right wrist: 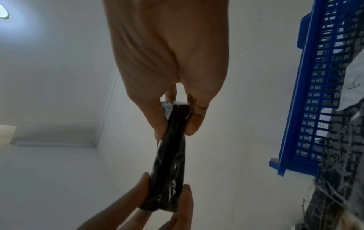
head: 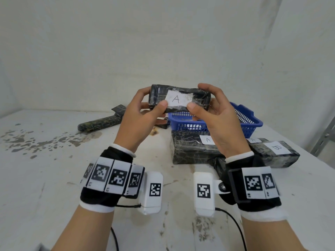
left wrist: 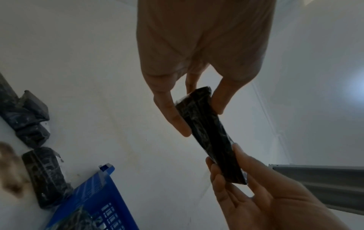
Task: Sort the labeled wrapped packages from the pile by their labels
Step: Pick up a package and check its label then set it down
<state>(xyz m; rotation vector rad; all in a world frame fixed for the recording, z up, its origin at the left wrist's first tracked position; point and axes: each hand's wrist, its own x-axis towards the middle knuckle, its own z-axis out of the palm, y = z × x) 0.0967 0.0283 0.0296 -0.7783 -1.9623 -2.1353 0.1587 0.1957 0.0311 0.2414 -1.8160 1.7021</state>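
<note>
A black wrapped package (head: 179, 98) with a white label marked A is held up in the air over the table. My left hand (head: 143, 109) pinches its left end and my right hand (head: 208, 107) pinches its right end, thumbs on the near face. The left wrist view shows the same package (left wrist: 208, 133) edge-on between my left hand (left wrist: 193, 112) and the other hand's fingers; the right wrist view shows the package (right wrist: 169, 157) with my right hand (right wrist: 175, 123) on its upper end. Below lie a package labelled A (head: 192, 147) and one labelled B (head: 275, 153).
A blue slotted basket (head: 250, 124) stands behind the pile at the right, with something dark inside. A long wrapped bundle (head: 101, 122) lies at the back left. The white table (head: 54, 178) is stained on its left side. Walls close off the back and right.
</note>
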